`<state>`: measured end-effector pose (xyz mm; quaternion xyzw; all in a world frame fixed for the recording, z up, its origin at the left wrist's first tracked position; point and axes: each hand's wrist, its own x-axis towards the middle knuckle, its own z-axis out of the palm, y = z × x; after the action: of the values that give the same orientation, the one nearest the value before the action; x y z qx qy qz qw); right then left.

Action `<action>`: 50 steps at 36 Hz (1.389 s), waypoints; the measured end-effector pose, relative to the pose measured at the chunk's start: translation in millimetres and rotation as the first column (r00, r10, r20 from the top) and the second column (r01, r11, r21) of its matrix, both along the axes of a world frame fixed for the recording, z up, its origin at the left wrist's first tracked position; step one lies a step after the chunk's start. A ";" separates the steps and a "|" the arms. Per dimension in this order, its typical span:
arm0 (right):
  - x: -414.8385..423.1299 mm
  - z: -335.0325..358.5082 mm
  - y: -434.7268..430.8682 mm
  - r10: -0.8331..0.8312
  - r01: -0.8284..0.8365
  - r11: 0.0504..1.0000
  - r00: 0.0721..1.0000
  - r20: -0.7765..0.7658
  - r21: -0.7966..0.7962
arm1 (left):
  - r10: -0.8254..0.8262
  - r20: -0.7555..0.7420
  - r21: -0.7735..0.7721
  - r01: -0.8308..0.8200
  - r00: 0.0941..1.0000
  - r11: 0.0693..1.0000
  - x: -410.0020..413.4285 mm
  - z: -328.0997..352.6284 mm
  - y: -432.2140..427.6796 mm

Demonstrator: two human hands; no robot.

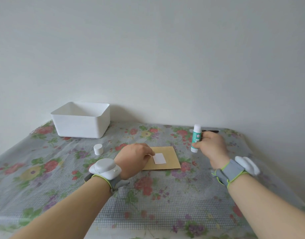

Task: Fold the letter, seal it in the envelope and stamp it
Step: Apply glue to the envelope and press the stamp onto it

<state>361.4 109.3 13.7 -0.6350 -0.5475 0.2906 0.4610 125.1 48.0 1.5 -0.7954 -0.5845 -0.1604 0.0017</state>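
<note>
Left hand (134, 156) pinches stamp (159, 158) on envelope (170, 152); right hand (212, 145) grips upright glue stick (195, 138).

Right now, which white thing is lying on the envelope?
The small flat stamp, held at its edge by the left hand. The round cap and the bin stand on the tablecloth, off the envelope.

Matt brown paper envelope (167, 158); smooth white plastic bin (81, 125); glossy floral tablecloth (148, 195).
</note>
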 end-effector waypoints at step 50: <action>40.6 2.7 -27.2 -0.249 0.240 0.967 0.963 0.104 0.089 | -0.002 -0.155 0.040 0.008 0.988 0.999 13.1 -11.2 -18.0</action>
<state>402.0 82.1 16.4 -0.6956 -0.5011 0.1738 0.4846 138.2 30.0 -9.6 -0.8067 -0.5772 -0.1102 0.0628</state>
